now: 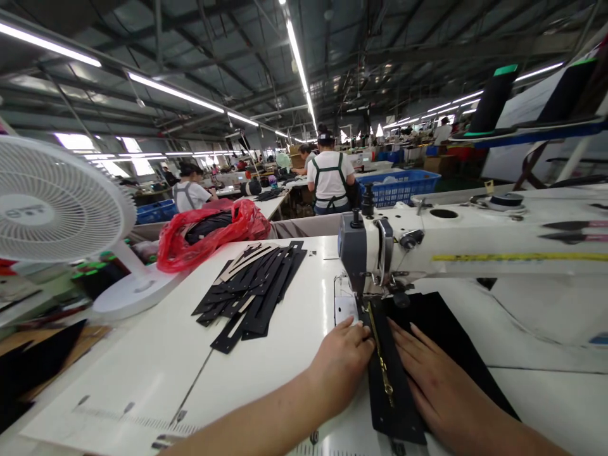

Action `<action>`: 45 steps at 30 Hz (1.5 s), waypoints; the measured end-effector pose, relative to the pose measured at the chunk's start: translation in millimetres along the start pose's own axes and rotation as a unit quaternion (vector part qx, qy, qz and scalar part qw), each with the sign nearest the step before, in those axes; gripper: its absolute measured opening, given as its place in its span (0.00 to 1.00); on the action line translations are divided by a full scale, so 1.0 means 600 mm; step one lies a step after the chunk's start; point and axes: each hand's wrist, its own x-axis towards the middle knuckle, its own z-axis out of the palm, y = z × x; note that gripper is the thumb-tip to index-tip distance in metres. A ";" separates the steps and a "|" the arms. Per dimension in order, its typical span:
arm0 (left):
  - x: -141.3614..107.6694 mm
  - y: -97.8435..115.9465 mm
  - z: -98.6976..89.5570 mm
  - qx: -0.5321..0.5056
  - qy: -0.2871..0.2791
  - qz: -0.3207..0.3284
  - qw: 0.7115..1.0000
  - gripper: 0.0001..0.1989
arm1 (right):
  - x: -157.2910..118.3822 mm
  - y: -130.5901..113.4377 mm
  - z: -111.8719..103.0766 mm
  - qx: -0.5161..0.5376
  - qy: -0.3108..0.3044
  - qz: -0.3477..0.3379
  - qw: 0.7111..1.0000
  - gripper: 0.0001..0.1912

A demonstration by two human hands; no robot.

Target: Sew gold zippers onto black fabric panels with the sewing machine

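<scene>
Black strip [396, 415] with gold zipper [381, 362] at the sewing machine [418, 234]

I see the left hand [342, 360] curled at the strip's left edge; I can't tell if it pinches. The right hand [439, 383] lies flat along the strip's right edge. I can't read the tiny label [23, 214] on the fan [76, 199]. The machine hides the strip's far end. Dark stuff [208, 228] sits in the red bag [175, 246]; the blue basket [411, 189] is mostly hidden inside.
</scene>
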 end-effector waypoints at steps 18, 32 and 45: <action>0.028 -0.051 0.019 -0.034 -0.005 -0.010 0.999 0.09 | 0.043 0.047 0.013 0.017 0.052 -0.014 0.998 0.29; 0.021 -0.064 0.043 -0.067 0.007 -0.040 0.997 0.07 | 0.068 0.058 0.002 0.099 0.058 0.017 0.993 0.24; 0.014 -0.042 0.023 -0.042 -0.002 -0.054 0.998 0.13 | 0.106 0.058 -0.011 0.172 0.033 0.114 0.978 0.13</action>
